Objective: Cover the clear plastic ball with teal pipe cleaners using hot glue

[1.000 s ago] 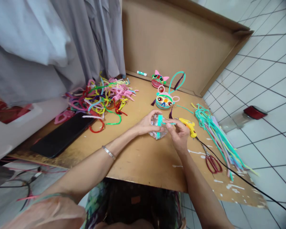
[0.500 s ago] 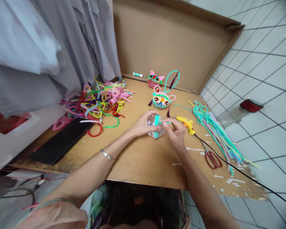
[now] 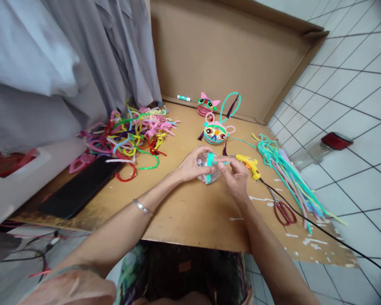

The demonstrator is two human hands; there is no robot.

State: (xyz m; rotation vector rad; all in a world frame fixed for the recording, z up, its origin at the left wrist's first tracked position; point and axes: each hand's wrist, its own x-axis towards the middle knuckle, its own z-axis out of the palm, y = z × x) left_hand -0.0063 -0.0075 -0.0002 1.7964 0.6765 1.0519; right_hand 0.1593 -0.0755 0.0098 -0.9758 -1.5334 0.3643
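My left hand (image 3: 195, 164) curls round the left side of a clear plastic piece (image 3: 203, 174), rounded like a bottle bottom, just above the table. A turquoise pipe cleaner (image 3: 209, 169) runs down across its face. At the piece's right side, my right hand (image 3: 235, 174) pinches the pipe cleaner between thumb and forefinger; a short length shows near the fingertips. Behind the hands stands a finished-looking animal head (image 3: 215, 134) with pink loop ears and purple tassels. A second, pink-eared head (image 3: 205, 106) sits farther back.
A yellow glue gun (image 3: 249, 163) lies right of my right hand, its black cord trailing off. Red-handled scissors (image 3: 284, 211) and a bundle of pipe cleaners (image 3: 288, 182) are at the right. Left are tangled pipe cleaners (image 3: 136, 131) and a black slab (image 3: 82, 186). Cardboard (image 3: 228, 55) stands behind.
The view has shifted very slightly. Both hands keep their hold, and the clear plastic piece is turned a touch.
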